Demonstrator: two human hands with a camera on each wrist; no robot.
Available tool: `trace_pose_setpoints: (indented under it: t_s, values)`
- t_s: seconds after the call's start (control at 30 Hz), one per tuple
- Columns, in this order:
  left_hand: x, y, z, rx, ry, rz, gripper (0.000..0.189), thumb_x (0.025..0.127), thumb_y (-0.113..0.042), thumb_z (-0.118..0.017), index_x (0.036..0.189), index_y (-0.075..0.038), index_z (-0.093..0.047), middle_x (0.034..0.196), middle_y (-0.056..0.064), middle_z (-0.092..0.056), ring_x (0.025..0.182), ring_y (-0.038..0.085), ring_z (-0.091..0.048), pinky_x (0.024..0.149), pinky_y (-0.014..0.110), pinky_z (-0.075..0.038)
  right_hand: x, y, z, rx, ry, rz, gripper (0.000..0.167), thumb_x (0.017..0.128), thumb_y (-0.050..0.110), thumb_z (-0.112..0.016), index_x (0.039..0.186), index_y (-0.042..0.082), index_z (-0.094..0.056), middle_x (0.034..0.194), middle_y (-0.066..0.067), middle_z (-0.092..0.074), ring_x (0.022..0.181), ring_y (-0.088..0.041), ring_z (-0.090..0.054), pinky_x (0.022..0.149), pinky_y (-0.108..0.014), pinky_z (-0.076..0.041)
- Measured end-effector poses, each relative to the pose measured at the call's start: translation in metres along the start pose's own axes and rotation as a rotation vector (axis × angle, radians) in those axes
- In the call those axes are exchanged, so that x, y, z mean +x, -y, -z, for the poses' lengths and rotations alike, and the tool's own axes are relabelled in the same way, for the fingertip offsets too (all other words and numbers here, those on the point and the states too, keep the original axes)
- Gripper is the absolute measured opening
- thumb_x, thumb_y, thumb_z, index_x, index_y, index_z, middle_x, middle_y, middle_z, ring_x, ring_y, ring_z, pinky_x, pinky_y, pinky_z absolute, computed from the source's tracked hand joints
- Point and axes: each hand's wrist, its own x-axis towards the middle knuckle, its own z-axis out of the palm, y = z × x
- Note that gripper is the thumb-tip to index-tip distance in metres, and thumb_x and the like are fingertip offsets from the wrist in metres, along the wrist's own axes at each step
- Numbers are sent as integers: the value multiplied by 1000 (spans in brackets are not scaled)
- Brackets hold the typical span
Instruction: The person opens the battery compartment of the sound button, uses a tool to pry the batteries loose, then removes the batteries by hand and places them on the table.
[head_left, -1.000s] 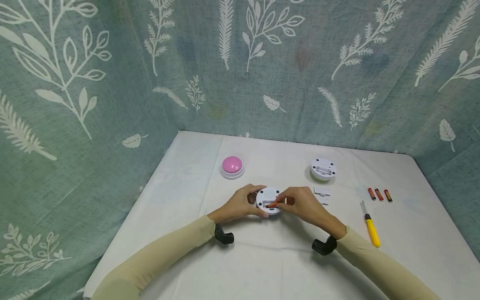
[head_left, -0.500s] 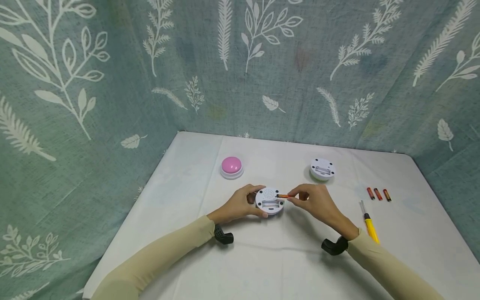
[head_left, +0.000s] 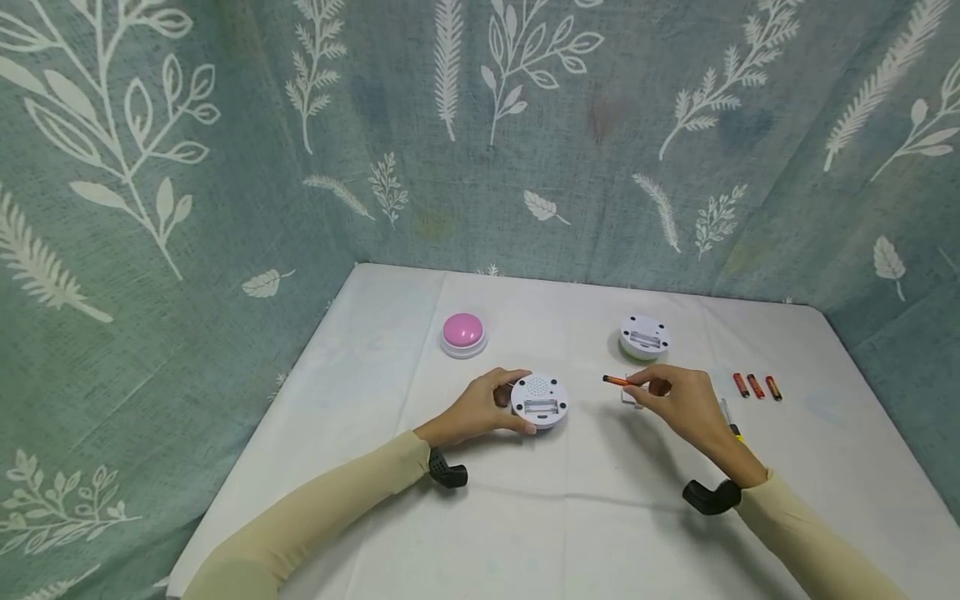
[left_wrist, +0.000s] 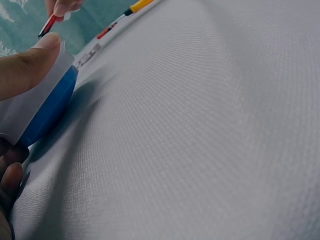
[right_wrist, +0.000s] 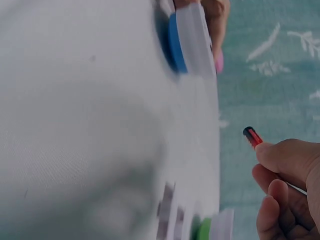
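Observation:
My left hand (head_left: 491, 406) grips a round white push-button (head_left: 542, 390) by its side, turned underside up on the table. Its uncovered battery slot (head_left: 542, 407) faces upward, with metal contacts showing. In the left wrist view its blue dome (left_wrist: 52, 107) points down toward the cloth, with the thumb over the white base. To the right, my right hand (head_left: 682, 404) pinches a red and black battery (head_left: 615, 380) between thumb and fingertips, held up off the table. The battery's dark end (right_wrist: 248, 131) points away from the fingers in the right wrist view.
A pink push-button (head_left: 462, 331) stands upright at the back left. Another upturned push-button (head_left: 643, 338), green-domed, lies behind my right hand. White battery covers (head_left: 631, 397) sit partly hidden by that hand. Three loose batteries (head_left: 757, 387) and a yellow screwdriver (head_left: 734, 430) are on the right.
My right hand has lifted the battery out of the push-button's slot and carried it right, away from it. My left hand keeps its grip in the same place.

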Motion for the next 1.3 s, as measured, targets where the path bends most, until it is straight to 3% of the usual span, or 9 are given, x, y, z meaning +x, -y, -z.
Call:
trace_pose_setpoints:
  t_s: [0.23, 0.43, 0.67, 0.9, 1.1, 1.3]
  values:
    - [1, -2, -1, -9, -5, -11, 92, 69, -35, -98, 149, -20, -55, 108, 0, -58, 96, 19, -52, 84, 30, -45, -13, -27, 20, -45, -89, -43, 10, 85, 18, -86, 93, 14, -81, 64, 7, -63, 56, -9, -52, 52, -26, -39]
    - [-3, 1, 0, -9, 0, 8, 92, 68, -35, -98, 149, -21, -56, 109, 0, -58, 96, 19, -52, 83, 30, -45, -26, -46, 30, -85, -87, -146, 14, 87, 19, -85, 96, 9, -81, 68, 1, -66, 57, -15, -51, 52, -29, -38]
    - [-1, 2, 0, 11, 5, 4, 94, 68, -39, -98, 150, -23, -54, 109, -1, -58, 96, 16, -52, 83, 29, -46, -30, -69, 40, -123, -124, -183, 18, 88, 19, -83, 96, 3, -80, 68, -2, -68, 50, -14, -48, 64, -36, -33]
    - [0, 1, -1, 19, -8, -17, 93, 68, -37, -98, 149, -22, -55, 110, -1, -58, 96, 17, -52, 83, 30, -46, -33, -88, 46, -163, -159, -266, 19, 89, 17, -82, 96, 0, -79, 71, -8, -69, 54, -16, -52, 47, -28, -40]
    - [0, 1, 0, 13, -4, -16, 93, 67, -37, -98, 149, -22, -55, 111, -2, -59, 96, 17, -53, 84, 29, -46, -38, -98, 48, -166, -178, -343, 21, 90, 13, -80, 98, -6, -76, 87, -21, -73, 65, -23, -59, 49, -26, -44]
    - [1, 2, 0, 10, -6, -13, 94, 67, -37, -98, 149, -22, -55, 111, -3, -59, 96, 17, -53, 84, 29, -46, -41, -105, 51, -171, -181, -375, 23, 92, 14, -79, 98, -7, -76, 85, -22, -71, 64, -24, -56, 48, -27, -42]
